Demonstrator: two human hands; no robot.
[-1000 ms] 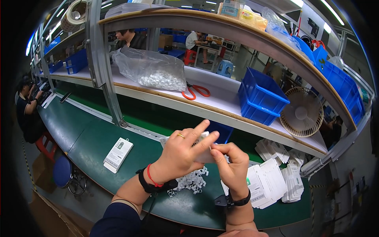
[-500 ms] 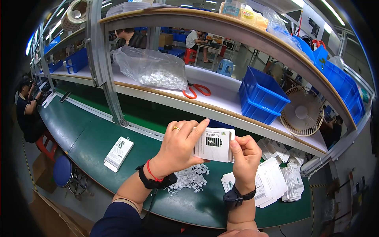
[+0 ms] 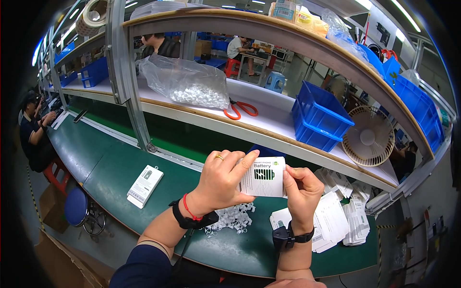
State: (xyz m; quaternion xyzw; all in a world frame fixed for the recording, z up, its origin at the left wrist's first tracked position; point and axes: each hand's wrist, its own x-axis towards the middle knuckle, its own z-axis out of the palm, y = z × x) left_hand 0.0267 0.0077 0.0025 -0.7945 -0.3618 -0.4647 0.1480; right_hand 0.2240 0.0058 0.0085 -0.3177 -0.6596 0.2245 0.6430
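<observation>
My left hand grips a small white battery box at its left side, thumb below and fingers on top. At the box's right end, my right hand pinches the edge between thumb and fingers; what exactly lies in that pinch is hidden. The box is held up above the green workbench, its printed face toward me. Beneath my hands is a pile of small white plastic rings. A flat white battery box lies by itself to the left. Several flat white cartons lie in overlapping stacks at the right.
Above the bench's far side runs a shelf with a clear bag of white pieces, red-handled scissors, blue bins and a fan. A blue stool stands left. Other people sit farther off.
The box has turned slightly, its printed face now flatter toward me. My right hand has shifted a little to the right at the box's end. My left hand keeps its hold.
</observation>
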